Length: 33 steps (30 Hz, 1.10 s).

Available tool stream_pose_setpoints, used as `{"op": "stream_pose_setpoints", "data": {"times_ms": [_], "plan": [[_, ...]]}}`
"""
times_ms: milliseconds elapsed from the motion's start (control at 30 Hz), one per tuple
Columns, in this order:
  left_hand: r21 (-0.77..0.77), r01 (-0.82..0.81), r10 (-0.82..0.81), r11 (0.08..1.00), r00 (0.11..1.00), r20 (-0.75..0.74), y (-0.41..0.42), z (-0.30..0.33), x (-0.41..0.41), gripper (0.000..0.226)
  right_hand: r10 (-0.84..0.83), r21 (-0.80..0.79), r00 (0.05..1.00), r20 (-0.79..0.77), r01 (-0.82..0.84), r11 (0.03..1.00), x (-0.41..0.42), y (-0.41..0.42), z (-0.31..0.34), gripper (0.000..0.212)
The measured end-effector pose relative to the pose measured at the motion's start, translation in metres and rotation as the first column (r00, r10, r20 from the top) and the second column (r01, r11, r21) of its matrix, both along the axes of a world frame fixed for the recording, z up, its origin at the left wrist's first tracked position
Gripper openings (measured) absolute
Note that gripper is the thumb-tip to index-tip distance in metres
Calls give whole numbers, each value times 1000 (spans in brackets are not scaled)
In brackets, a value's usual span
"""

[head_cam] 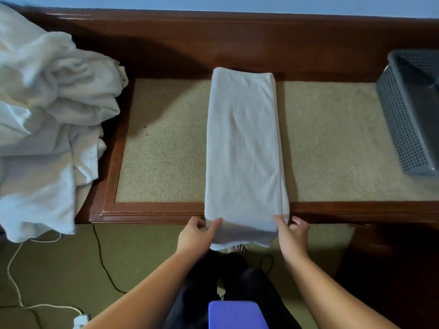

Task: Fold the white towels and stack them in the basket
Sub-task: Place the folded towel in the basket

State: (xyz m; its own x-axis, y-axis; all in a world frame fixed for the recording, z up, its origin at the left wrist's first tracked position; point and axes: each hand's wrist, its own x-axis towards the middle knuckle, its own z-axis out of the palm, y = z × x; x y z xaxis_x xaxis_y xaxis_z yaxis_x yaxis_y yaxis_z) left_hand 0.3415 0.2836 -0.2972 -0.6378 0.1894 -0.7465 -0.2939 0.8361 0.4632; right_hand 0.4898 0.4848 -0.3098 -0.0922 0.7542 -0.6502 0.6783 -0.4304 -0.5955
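Observation:
A white towel [244, 148], folded into a long narrow strip, lies across the wooden table [152, 212], and its near end hangs over the front edge. My left hand [198, 233] pinches the near left corner of the towel, thumb on top. My right hand [291, 233] pinches the near right corner the same way. A heap of unfolded white towels [47, 115] sits at the table's left end. The grey perforated basket [408, 110] stands at the far right, cut off by the frame's edge.
The table has a beige inset top [161, 148] inside a raised wooden rim. Cables [104, 264] run across the green floor at the lower left. A purple object [235, 314] is at the bottom centre. My legs are below the table edge.

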Motion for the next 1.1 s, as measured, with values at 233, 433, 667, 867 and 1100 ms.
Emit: {"op": "stream_pose_setpoints", "data": {"times_ms": [233, 433, 667, 867, 1100], "plan": [[128, -23, 11, 991, 995, 97, -5, 19, 6, 40, 258, -225, 966, -1, -251, 941, 0, 28, 27, 35], [220, -220, 202, 950, 974, 104, 9, 49, 12, 51, 386, -154, 922, -37, -387, 909, 2, 44, 57, 42], [407, -378, 173, 831, 872, 458, 5, 90, 14, 37, 330, -477, 896, -297, -438, 762, 13, 48, 99, 32], [333, -318, 223, 888, 930, 293, -1, 103, 19, 39, 320, -435, 885, -339, -449, 781, 20, 48, 119, 54], [490, -311, 166, 815, 934, 316, -6, 130, 13, 31, 258, -364, 866, -428, -427, 828, 26, 52, 146, 27]]}}
